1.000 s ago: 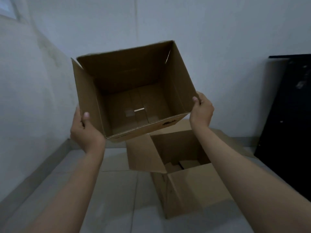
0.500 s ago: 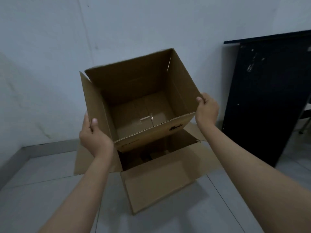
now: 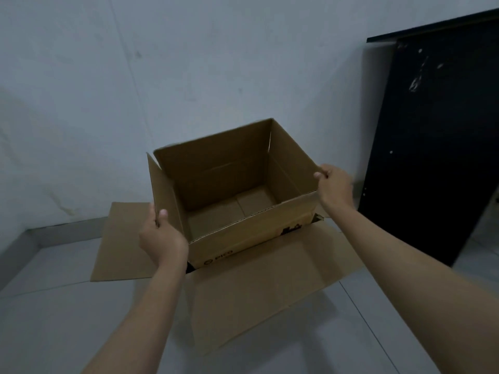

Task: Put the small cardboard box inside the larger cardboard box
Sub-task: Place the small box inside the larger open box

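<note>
The small cardboard box (image 3: pixel 251 236) is open at the top, empty, and sits low in the mouth of the larger cardboard box (image 3: pixel 259 290), whose flaps spread out on the floor around it. My left hand (image 3: pixel 162 236) grips the small box's left flap, thumb on the inside. My right hand (image 3: pixel 334 184) pinches the top edge of its right wall. The larger box's inside is almost fully hidden by the small box.
A black panel (image 3: pixel 432 136) leans against the white wall (image 3: pixel 189 76) at the right. One flap of the larger box (image 3: pixel 121 244) lies flat to the left. Grey tiled floor (image 3: pixel 67 319) lies around the boxes.
Both hands have lowered the small box from chest height down into the larger box's opening. The view has swung so the black panel is further in at the right.
</note>
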